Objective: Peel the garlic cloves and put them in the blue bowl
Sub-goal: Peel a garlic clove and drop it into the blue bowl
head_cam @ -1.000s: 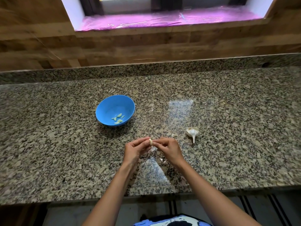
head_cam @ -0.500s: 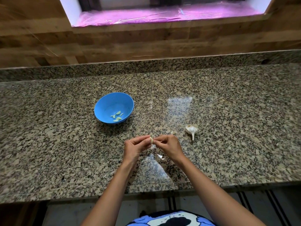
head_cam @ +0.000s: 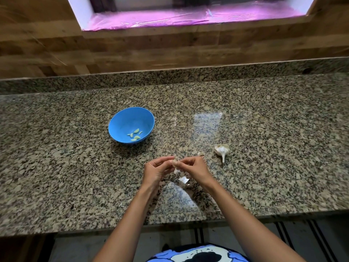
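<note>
My left hand and my right hand meet over the granite counter and pinch one small garlic clove between their fingertips. A strip of pale skin hangs below the clove. The blue bowl stands to the upper left of my hands, with several peeled cloves in its bottom. The rest of the garlic bulb lies on the counter to the right of my hands, stem pointing toward me.
A loose clove piece lies just beyond my right hand, and bits of peel lie on the granite counter under my hands. A raised granite ledge and a wooden wall run along the back. The counter's front edge is below my forearms.
Both hands keep pinching the same clove in about the same spot. A strip of skin now hangs lower from it. The camera has tipped slightly.
</note>
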The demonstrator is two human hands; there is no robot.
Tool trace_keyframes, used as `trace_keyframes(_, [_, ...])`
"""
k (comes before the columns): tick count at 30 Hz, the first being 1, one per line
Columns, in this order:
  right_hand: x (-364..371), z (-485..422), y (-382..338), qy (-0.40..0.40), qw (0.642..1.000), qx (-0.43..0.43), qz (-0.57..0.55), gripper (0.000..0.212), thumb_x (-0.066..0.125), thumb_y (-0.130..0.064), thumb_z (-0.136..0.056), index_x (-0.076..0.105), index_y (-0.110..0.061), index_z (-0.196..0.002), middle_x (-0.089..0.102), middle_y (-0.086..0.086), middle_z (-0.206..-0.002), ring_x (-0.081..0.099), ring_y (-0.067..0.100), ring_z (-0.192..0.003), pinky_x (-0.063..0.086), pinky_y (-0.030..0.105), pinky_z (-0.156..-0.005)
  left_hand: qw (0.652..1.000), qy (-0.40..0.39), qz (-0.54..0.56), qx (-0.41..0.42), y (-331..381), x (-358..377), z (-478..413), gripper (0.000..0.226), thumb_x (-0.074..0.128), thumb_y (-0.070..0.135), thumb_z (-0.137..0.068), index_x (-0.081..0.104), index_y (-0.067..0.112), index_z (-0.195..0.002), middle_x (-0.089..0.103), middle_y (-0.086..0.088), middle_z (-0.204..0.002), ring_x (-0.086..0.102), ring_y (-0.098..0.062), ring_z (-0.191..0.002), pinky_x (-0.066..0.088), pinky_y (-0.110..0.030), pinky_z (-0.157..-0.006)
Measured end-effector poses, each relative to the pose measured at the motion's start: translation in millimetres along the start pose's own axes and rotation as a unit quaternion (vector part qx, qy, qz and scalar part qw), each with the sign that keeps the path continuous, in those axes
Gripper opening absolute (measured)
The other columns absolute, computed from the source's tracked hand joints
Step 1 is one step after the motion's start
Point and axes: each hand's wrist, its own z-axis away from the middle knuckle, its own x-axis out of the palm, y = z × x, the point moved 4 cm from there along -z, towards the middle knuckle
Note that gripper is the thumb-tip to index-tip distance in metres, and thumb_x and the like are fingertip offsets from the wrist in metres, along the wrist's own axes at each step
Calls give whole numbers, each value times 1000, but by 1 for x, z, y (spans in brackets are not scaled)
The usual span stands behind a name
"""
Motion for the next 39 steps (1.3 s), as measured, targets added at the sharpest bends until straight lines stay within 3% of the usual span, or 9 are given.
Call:
trace_keyframes(3, [-1, -3, 5, 36, 999, -14, 25, 35, 74, -54, -63, 74, -21, -76, 72, -1, -75, 67, 18, -74, 56, 38, -71, 999, -10, -40, 13, 2, 3, -1, 13, 71, -1, -76, 71, 2, -88, 73, -14, -86, 69, -21, -75, 56, -21, -64])
trace_keyframes(6, [-3, -3, 5, 27, 1000, 3, -15, 15, 74, -27, -76, 73, -14, -81, 71, 5, -75, 64, 15, -68, 51, 26, -59, 1000, -13, -3, -1, 5, 2, 0, 13, 69, -3, -74, 71, -2, -88, 72, -15, -83, 67, -20, -69, 57, -22, -63])
trace_keyframes(9, [-5, 0, 1, 23, 999, 12, -46, 11, 73, -19, -78, 72, -9, -83, 70, 5, -75, 61, 7, -64, 45, 18, -51, 999, -25, 32, -17, 5, 3, 1, 19, 70, -1, -68, 70, -3, -87, 72, -16, -83, 68, -20, -67, 58, -22, -62])
trace_keyframes(14, [-5, -1, 3, 53, 998, -15, -26, 10, 75, -21, -75, 74, -13, -81, 72, 6, -78, 68, 25, -77, 55, 34, -68, 998, -38, -53, 8, 2, 5, 3, 30, 78, 13, -64, 70, 3, -91, 73, -11, -89, 69, -20, -81, 56, -27, -70])
trace_keyframes(19, [-6, 2, 1, 56, 997, -19, -47, 1, 72, -13, -78, 73, -13, -79, 72, 2, -76, 67, 10, -71, 52, 21, -67, 997, -47, -66, 17, 2, 3, 1, 24, 76, 12, -67, 72, 0, -87, 72, -14, -87, 67, -23, -78, 58, -30, -72])
trace_keyframes(26, [0, 6, 0, 62, 998, -3, 0, 7, 67, -25, -84, 64, -20, -80, 69, 2, -80, 70, 17, -70, 58, 44, -62, 994, -27, -89, 60, 3, 8, 3, 23, 67, -2, -80, 67, 5, -102, 73, -12, -86, 70, -20, -68, 58, -25, -64])
trace_keyframes(30, [1, 7, -2, 73, 995, -26, 62, 21, 67, -23, -84, 66, -15, -103, 67, 0, -85, 68, 17, -70, 59, 35, -60, 992, -11, -107, 71, 1, 4, 2, 18, 67, -3, -80, 65, 0, -97, 71, -18, -89, 71, -22, -72, 58, -23, -62])
trace_keyframes(32, [2, 7, -4, 86, 991, -43, 93, 20, 68, -22, -82, 70, -10, -99, 69, -1, -84, 67, 12, -70, 58, 28, -62, 993, -7, -100, 68, -1, 2, 2, 16, 68, -5, -78, 67, -5, -95, 70, -20, -91, 70, -23, -74, 58, -23, -62])
trace_keyframes(39, [2, 8, -1, 46, 985, 65, -156, 6, 64, 1, -82, 68, 2, -85, 68, 14, -76, 65, 17, -61, 57, 24, -63, 1000, -11, 16, -11, -4, -2, 0, 17, 65, -8, -74, 70, -2, -89, 72, -15, -84, 67, -19, -64, 56, -20, -56])
